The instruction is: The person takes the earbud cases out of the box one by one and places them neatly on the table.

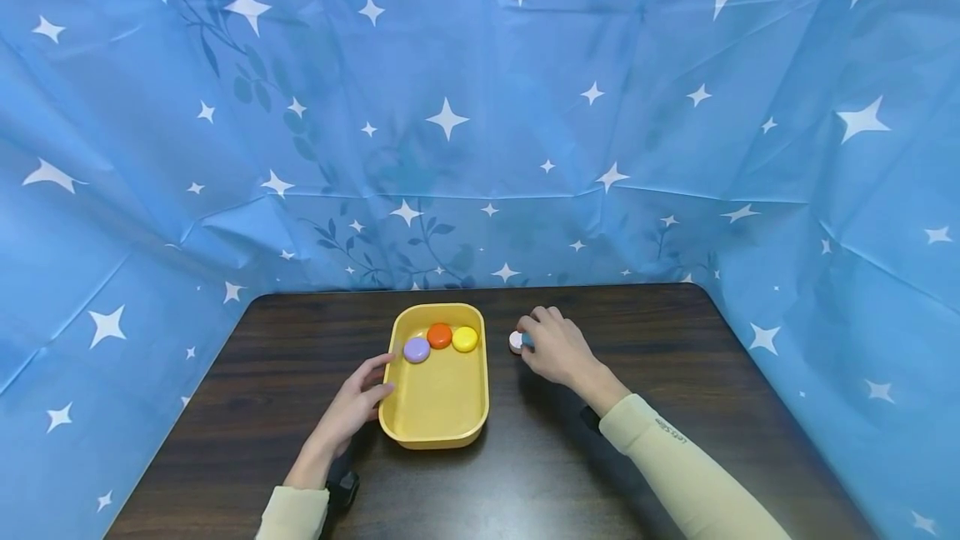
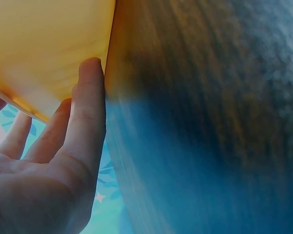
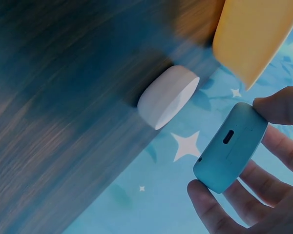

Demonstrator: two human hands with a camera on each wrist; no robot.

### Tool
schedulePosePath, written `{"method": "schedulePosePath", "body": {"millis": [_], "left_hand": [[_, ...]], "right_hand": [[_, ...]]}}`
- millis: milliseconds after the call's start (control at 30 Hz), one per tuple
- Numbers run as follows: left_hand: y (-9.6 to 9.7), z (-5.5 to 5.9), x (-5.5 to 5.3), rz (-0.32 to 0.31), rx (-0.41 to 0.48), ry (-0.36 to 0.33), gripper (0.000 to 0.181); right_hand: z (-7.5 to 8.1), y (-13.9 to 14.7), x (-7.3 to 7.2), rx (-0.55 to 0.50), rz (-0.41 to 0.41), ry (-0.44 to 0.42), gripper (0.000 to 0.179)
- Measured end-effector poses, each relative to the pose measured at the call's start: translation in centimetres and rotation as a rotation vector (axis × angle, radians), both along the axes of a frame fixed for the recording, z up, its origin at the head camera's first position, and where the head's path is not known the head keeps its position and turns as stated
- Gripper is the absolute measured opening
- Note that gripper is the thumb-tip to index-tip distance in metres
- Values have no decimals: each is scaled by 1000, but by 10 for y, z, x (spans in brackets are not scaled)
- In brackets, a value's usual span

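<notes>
My right hand (image 1: 558, 346) is at the right of the tray and pinches a small teal rounded case (image 3: 230, 147) between thumb and fingers. A dark charging port shows on the case's side. Close by, a white rounded case (image 3: 168, 97) sits on the table, partly behind the fingers in the head view. On the other side, my left hand (image 1: 352, 407) rests against the left wall of a yellow tray (image 1: 435, 442), its fingers fairly straight. Inside that tray, toward the far end, lie a purple (image 1: 416, 349), an orange (image 1: 439, 336) and a yellow rounded piece (image 1: 465, 339).
The dark wooden table (image 1: 600, 473) has rounded far corners. Behind it and along both sides hangs a blue curtain (image 1: 480, 148) with white stars. Dark wrist gear (image 1: 343, 490) sits by the left cuff.
</notes>
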State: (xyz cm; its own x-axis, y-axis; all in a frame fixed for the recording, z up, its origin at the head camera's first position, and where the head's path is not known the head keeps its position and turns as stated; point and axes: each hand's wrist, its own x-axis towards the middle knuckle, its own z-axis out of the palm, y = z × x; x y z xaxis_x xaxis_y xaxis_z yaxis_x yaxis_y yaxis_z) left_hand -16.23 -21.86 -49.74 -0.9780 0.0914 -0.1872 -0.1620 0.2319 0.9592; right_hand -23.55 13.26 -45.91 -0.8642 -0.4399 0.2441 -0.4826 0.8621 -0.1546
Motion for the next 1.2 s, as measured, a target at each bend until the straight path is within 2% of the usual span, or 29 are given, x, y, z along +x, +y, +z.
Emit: {"method": "schedulePosePath", "body": {"millis": [733, 1200], "left_hand": [[1, 0, 0, -8, 11, 9, 51], [0, -1, 0, -6, 16, 17, 51]], "right_hand": [[-4, 27, -14, -44, -81, -38, 24], [-19, 34, -25, -41, -129, -90, 24]]}}
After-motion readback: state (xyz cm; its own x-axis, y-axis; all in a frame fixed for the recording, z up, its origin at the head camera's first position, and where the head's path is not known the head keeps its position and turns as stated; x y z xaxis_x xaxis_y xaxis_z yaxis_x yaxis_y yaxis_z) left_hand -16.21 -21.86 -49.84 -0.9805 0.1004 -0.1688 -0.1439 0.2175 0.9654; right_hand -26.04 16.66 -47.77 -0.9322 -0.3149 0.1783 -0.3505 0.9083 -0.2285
